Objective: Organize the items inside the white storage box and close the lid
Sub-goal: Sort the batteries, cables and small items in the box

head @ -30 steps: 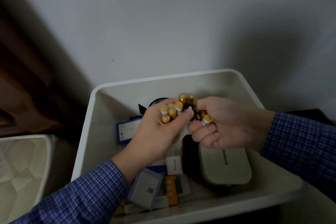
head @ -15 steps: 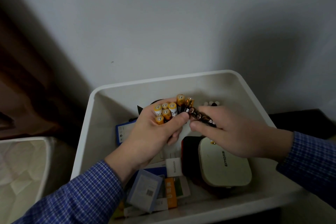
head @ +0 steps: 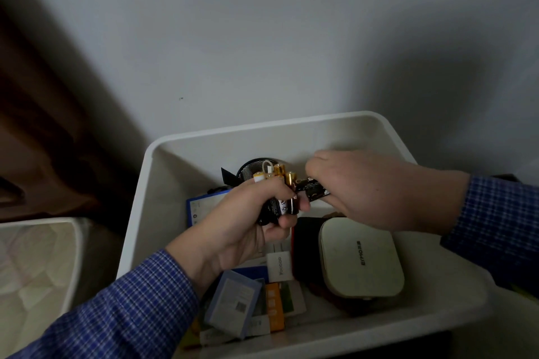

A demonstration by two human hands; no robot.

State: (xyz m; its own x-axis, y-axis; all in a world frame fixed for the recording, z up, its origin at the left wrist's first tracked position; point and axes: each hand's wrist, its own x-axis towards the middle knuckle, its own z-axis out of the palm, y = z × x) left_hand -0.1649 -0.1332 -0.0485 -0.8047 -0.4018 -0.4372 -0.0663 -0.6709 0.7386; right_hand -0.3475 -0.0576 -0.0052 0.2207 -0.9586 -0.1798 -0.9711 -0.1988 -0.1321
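Our left hand [head: 242, 227] stays fisted around the battery bundle [head: 277, 189], gold caps up, over the middle of the white storage box [head: 291, 128]. Our right hand [head: 376, 189] pinches one more dark battery [head: 313, 188]; half a second ago it met the bundle, now it sits slightly right, tip just beside the bundle. Gathering looks unfinished. Below: card boxes [head: 233, 303], cream case [head: 361, 259]. Further back, a black mesh cup [head: 250, 169], likely the batteries' home. Lid not in view.
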